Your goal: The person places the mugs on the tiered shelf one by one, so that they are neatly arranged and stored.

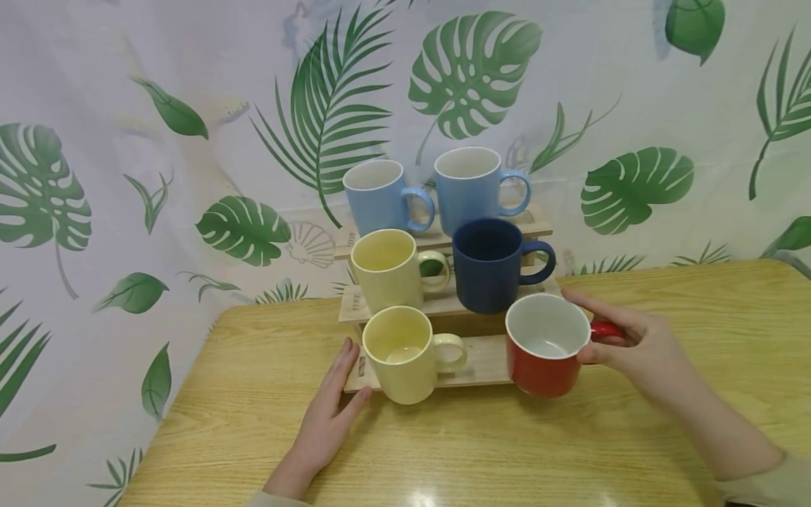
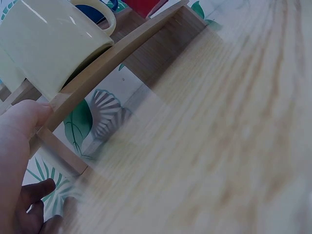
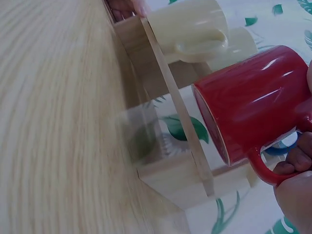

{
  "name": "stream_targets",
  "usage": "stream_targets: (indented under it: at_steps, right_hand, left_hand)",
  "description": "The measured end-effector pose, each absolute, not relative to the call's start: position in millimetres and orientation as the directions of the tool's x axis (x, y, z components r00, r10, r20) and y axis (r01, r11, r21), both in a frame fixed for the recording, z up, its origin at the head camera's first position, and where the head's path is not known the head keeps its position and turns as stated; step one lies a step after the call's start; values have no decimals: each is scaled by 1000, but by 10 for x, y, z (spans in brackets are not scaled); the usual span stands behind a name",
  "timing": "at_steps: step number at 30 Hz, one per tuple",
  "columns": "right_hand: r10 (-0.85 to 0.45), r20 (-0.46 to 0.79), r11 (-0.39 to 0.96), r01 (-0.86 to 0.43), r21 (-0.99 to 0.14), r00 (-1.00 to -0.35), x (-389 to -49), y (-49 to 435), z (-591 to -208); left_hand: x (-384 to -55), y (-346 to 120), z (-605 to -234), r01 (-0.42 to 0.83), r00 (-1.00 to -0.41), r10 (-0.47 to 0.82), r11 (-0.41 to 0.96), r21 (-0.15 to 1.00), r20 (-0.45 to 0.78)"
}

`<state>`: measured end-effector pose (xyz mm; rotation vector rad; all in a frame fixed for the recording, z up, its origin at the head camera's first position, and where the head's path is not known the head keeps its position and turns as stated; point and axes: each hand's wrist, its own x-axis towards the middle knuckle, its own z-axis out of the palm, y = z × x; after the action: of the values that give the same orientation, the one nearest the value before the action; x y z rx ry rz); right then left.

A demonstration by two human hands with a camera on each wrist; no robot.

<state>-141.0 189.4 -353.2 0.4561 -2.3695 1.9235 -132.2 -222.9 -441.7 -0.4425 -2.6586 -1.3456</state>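
My right hand [image 1: 640,345] holds a red mug [image 1: 543,373] with a white inside by its handle [image 3: 265,170], some fingers curled through the loop. The mug is over the right end of the lowest shelf of a three-step wooden rack [image 1: 484,358]; in the right wrist view a gap shows between its base and the shelf. At the rack's left end, my left hand [image 1: 326,415] touches the lowest shelf, thumb [image 2: 31,114] at the front edge and the other fingers along the side. Beside it stands a pale yellow mug [image 1: 405,373], upright on that shelf.
On the middle shelf are another yellow mug [image 1: 389,278] and a dark blue mug [image 1: 488,274]. Two light blue mugs, one left [image 1: 375,204] and one right [image 1: 469,193], stand on the top shelf. The rack is on a wooden table [image 1: 494,451] against a leaf-print cloth [image 1: 241,63].
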Motion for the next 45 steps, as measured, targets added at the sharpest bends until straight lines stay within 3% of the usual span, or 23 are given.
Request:
stream_targets:
  at_steps: [12,24,38,45]
  right_hand:
    - [-216,278,-1,-284,-959,-936,-1480,1642,-3568]
    - [-187,320,-76,-311,-947,-929,-1551,1544,-3674]
    - [-200,370,22,-382,-924,-907,-1553,1563,-3779]
    - [-294,417,130,-468,-874,-860,-1569,1636,-3782]
  left_hand:
    - [-1321,-2227,-4412,303,-953,194,566,766,233]
    - [-1318,-2231,-4414,304,-953,194,568,765,234]
    - [-1320,-2223,-4395,304,-953,192,573,761,236]
    - [-1310,-2220,-4402,303,-953,186,562,770,239]
